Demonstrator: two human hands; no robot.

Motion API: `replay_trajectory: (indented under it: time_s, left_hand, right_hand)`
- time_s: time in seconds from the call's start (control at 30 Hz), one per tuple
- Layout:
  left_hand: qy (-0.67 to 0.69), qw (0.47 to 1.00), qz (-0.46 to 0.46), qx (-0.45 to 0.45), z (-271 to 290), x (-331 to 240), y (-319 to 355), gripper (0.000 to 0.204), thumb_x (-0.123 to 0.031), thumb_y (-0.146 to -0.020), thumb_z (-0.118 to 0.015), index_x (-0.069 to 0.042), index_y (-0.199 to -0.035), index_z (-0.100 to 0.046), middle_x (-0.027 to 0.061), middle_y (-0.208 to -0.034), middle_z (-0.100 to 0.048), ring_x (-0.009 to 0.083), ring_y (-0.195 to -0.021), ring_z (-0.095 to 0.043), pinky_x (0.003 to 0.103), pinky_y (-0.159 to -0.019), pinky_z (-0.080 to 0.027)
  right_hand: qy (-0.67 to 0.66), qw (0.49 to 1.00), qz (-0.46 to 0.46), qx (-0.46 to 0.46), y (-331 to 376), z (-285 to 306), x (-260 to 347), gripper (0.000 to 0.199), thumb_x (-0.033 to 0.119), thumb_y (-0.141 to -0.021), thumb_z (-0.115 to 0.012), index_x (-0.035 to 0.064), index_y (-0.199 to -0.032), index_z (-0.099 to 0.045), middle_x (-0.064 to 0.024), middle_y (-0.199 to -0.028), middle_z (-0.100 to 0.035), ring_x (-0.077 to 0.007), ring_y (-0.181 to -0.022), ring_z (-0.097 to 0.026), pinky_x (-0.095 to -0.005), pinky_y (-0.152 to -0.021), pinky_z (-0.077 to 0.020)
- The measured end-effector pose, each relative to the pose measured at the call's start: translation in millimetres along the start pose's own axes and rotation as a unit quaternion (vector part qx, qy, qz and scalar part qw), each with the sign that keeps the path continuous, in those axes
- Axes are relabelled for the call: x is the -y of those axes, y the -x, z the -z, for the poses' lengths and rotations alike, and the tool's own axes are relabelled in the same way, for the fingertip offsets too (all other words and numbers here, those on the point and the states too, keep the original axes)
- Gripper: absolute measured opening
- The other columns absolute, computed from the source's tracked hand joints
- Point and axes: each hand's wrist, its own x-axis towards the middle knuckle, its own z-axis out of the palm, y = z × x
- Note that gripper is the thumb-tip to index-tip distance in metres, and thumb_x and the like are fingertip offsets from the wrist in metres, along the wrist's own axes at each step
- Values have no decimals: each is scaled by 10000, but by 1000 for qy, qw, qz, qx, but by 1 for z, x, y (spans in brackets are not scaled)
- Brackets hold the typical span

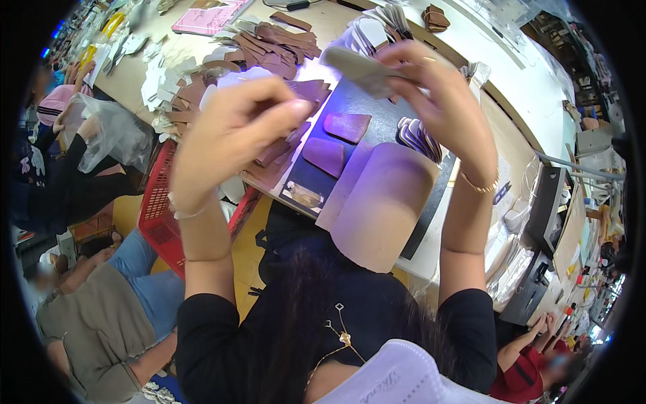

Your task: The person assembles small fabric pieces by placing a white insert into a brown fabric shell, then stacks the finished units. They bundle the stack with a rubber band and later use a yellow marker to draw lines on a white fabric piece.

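My right hand [447, 101] pinches a flat grey-beige cut piece [360, 71] above the far part of a dark work board [387, 111]. Over the left side of the table is my left hand [235, 131], its thumb and fingers drawn together; whatever may be between them is hidden. Two reddish-brown shaped pieces, one farther [346, 126] and one nearer [324, 157], lie flat on the board. Beside them a curved beige sheet [387, 202] hangs over the table's near edge. A fanned stack of edged pieces [418, 138] sits below my right hand.
Brown and white cut pieces [269, 47] lie heaped at the far left, near a pink booklet [208, 17]. A red plastic basket [161, 202] stands left of the table. Other people [101, 323] sit at the left, and another [525, 367] at the lower right.
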Motion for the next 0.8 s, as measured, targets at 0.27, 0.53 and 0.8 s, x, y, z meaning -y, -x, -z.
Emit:
replay_trajectory:
  time_s: [0.27, 0.53, 0.8]
  left_hand:
    - [-320, 937, -125, -61, -107, 147, -73, 304, -191, -869, -656, -5, -1110, -649, 155, -983, -600, 350, -956, -578, 418, -857, -478]
    - [-373, 912, -137, -98, -113, 159, -65, 322, -236, -873, -659, -21, -1113, -667, 148, -1010, -610, 334, -980, -577, 423, -872, -474]
    - [-273, 954, -103, -68, -113, 157, -83, 167, -179, -776, -660, -31, -853, -665, 171, -883, -634, 343, -945, -580, 431, -882, -447]
  right_hand:
    - [-282, 914, -145, -253, 102, -8, -54, 209, 106, -954, -620, 12, -1125, -543, -64, -958, -676, -77, -907, -583, -220, -822, -440]
    - [-311, 881, -179, -309, 150, -23, -62, 209, 70, -935, -640, 8, -1120, -564, -50, -950, -683, -69, -877, -591, -208, -792, -441]
    - [-302, 878, -174, -327, 174, -31, -68, 203, 36, -938, -603, 26, -1133, -548, -51, -1063, -595, -121, -980, -567, -266, -896, -444]
